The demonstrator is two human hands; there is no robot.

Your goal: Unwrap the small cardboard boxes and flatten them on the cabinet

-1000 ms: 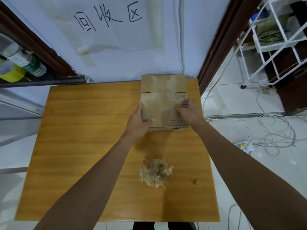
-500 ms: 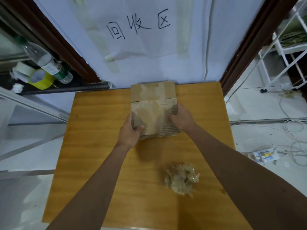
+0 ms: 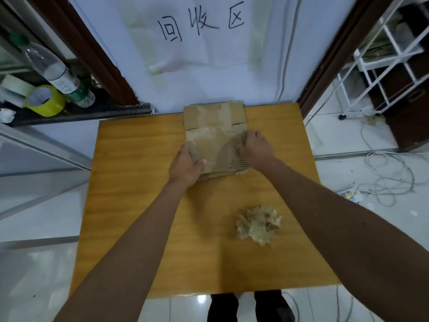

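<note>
Your cardboard box (image 3: 214,138) had slid left along the back of the desk (image 3: 139,205) since a second earlier. It had sat close to the right edge; now it was near the middle, its far flaps touching the wall. Both hands had shifted as well. Your left hand (image 3: 185,166) had dropped toward the near left corner and pinched it, with the thumb on top and the fingers round the left edge. Your right hand (image 3: 255,149) lay palm down on the torn right side with its fingers bent. You could not tell from this view whether they hooked under that edge or only pressed on it.

The box looked collapsed, lying nearly flat with its flaps spread toward the wall. Thin layered edges showed at its near side. Judging by that, this box was close to done, and what remained was pressing it down fully and squaring it up.

Nearer to you and to the right, well apart from the box, lay the crumpled wad of peeled tape (image 3: 258,226), in the same spot on the desk as before. That suggests the unwrapping of this box was over.

A sheet with handwritten characters (image 3: 199,26) hung on the wall above. On the ledge to the left were a clear plastic bottle (image 3: 58,73) and a yellow tape roll (image 3: 45,101). To the right stood a white rack (image 3: 383,54), and loose cables (image 3: 390,180) lay on the floor.
</note>
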